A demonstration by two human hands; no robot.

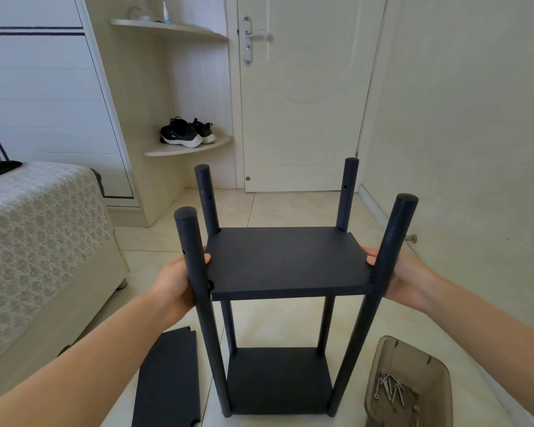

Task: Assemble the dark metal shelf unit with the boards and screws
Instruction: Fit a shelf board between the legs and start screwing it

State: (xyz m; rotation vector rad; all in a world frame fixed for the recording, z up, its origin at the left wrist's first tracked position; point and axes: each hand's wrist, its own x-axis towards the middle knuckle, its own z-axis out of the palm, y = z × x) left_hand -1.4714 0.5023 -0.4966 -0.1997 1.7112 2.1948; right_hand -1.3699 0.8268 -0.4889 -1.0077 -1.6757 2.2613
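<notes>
The left hand [176, 282] holds the left short end of the upper board [287, 260], thumb tip resting on the top face, the other fingers hidden beneath. The right hand [409, 278] clasps the opposite short end, two fingertips showing over the edge and the rest hidden behind the front right post [383, 272]. The board lies level between four upright dark posts, roughly midway up the shelf unit. The front left post [198, 288] crosses in front of the left hand, and the two rear posts [347, 192] rise past the board's far corners. Below, the lower board [278, 380] sits fixed between the posts near the tiled floor [275, 211]. A spare board [170, 380] lies flat on the floor just left of the unit. To the right a brownish tray [383, 359] holds loose screws [390, 388]. A bed [37, 241] stands at the left, black shoes [185, 132] sit on a corner shelf [198, 149], and a closed door [302, 94] is behind.
</notes>
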